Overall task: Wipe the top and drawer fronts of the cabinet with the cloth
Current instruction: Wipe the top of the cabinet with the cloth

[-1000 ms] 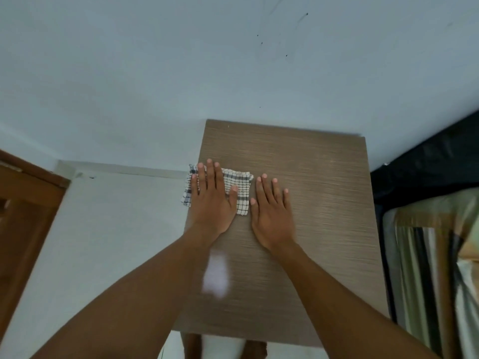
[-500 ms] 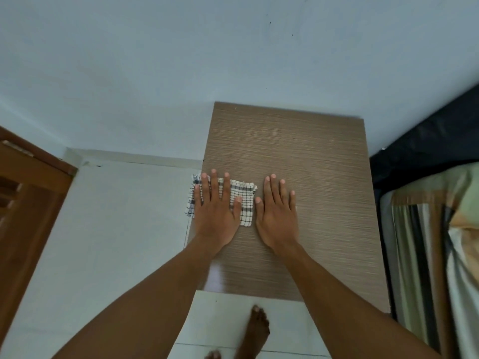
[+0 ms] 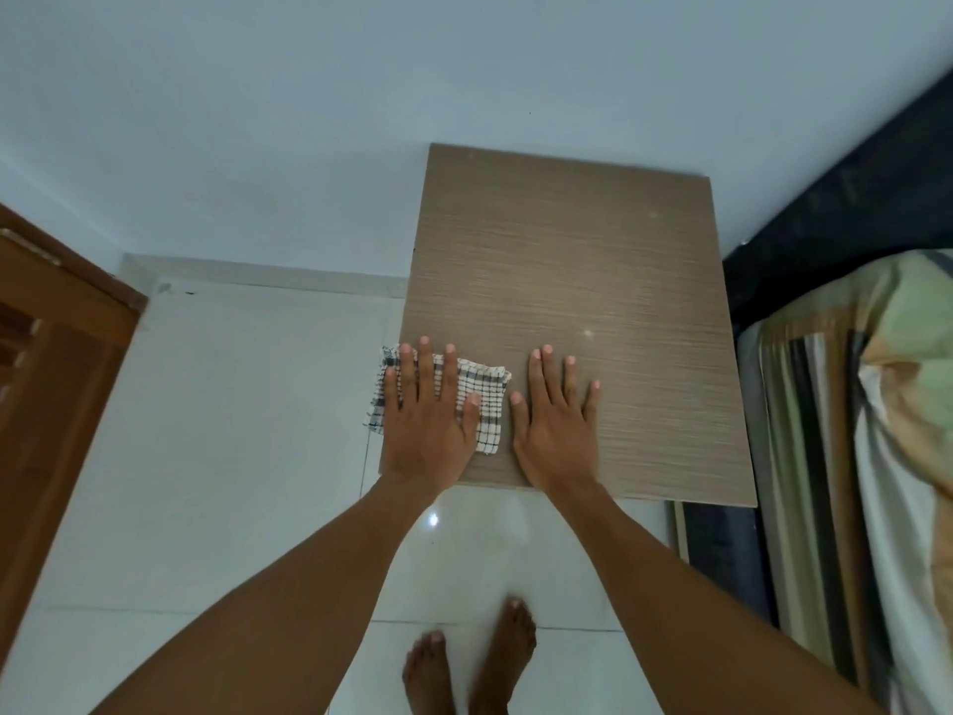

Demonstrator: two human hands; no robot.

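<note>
The cabinet's brown wood-grain top (image 3: 593,281) fills the middle of the head view, seen from above. A white cloth with a black check (image 3: 487,405) lies at its near left corner, partly hanging over the left edge. My left hand (image 3: 428,420) presses flat on the cloth with straight fingers. Just right of the cloth, my right hand (image 3: 554,425) lies flat on the bare wood, fingers spread. The drawer fronts are hidden below the top.
A pale wall stands behind the cabinet. A bed with a striped sheet (image 3: 866,456) and dark frame flanks the right side. A brown wooden door (image 3: 56,379) is at the left. My bare feet (image 3: 469,663) stand on white floor tiles before the cabinet.
Both hands and the cloth have slid toward the near edge of the top. The view has tilted down, bringing the floor and my feet into sight.
</note>
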